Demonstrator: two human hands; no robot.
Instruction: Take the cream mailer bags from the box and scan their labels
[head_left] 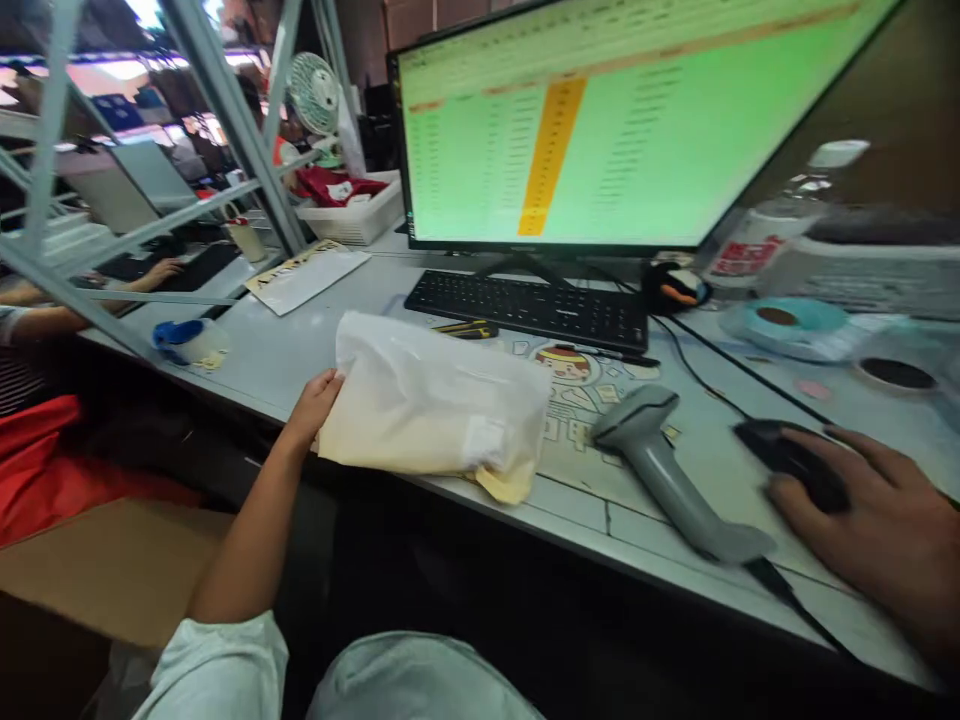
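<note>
Both hands occupied and well apart: left hand (311, 408) pinched on the left edge of a white package (420, 395), right hand (892, 510) cupped over a black mouse (806, 470). Large to small: pale desk (285, 345) across the view; at its back, a wide monitor (472, 150) with a green sheet and one orange column; beneath the screen, a black keyboard (525, 308); then the package, in front of the keyboard, along the desk's front edge and apparently a little over it; to its right, a grey barcode scanner (679, 480), head toward the package, handle toward the right hand; next the mouse; last, a yellow-and-black cutter (469, 329) just behind the package. Judging by the creases: soft skin, probably light and floppy, perhaps slick; contents unclear, so fragility impossible to call. Likely best hold: side edges, thumb above and fingers below, with support opposite against sagging. Pose: left forearm angled forward and up from the lap side, thumb on top, other fingers mostly hidden; right hand palm down, fingers forward, thumb along the mouse's near side; any button press impossible to tell.
</note>
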